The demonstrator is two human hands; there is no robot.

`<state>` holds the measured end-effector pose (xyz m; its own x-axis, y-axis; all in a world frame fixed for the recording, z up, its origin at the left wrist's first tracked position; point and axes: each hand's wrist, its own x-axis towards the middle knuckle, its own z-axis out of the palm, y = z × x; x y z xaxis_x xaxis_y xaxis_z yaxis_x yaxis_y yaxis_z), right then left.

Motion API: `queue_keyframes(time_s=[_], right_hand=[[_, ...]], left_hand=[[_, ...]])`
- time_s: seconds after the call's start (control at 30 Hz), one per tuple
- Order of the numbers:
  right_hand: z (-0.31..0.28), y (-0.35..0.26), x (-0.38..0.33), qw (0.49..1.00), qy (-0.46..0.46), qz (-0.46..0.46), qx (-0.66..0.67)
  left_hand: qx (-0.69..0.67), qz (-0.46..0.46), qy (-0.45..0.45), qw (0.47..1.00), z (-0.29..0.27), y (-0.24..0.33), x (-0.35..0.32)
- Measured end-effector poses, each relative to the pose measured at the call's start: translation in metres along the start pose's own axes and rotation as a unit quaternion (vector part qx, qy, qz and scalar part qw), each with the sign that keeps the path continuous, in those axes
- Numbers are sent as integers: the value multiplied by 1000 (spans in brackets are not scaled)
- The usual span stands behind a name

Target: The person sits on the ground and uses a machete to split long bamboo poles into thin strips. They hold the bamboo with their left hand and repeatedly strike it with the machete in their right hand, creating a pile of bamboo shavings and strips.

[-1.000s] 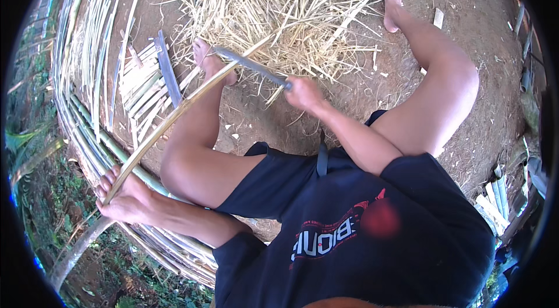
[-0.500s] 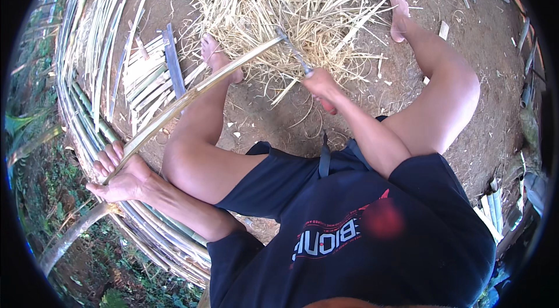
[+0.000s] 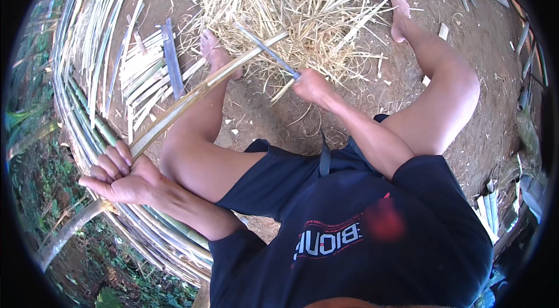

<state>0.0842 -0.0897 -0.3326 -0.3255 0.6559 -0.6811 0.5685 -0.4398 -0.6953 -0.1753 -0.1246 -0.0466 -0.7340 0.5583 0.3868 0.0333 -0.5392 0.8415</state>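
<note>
My left hand is palm up at the left, its fingers curled at the near end of a long bamboo strip. The strip slants up and right over my left shin, its pale inner face showing along part of its length. My right hand is closed round the handle of a knife, the handle itself hidden in my fist. The knife's narrow blade points up and left and crosses the strip close to its far end.
A heap of bamboo shavings lies between my bare feet. Cut strips and a dark flat slat lie left of my left foot. Long bamboo poles curve along the left side. More bamboo pieces lie at the right edge.
The knife's blade has swung to the left across the strip, and my right hand has shifted slightly left. The strip looks turned about its length, and my left hand's fingers are more curled.
</note>
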Motion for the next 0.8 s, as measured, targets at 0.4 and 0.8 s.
queue_keyframes(time_s=[0.4,0.8], right_hand=[[2,1,7,998,-2,57,40],[15,21,28,998,25,64,9]], left_hand=[[0,-5,-7,1000,9,1,5],[13,-5,30,999,-3,2,11]])
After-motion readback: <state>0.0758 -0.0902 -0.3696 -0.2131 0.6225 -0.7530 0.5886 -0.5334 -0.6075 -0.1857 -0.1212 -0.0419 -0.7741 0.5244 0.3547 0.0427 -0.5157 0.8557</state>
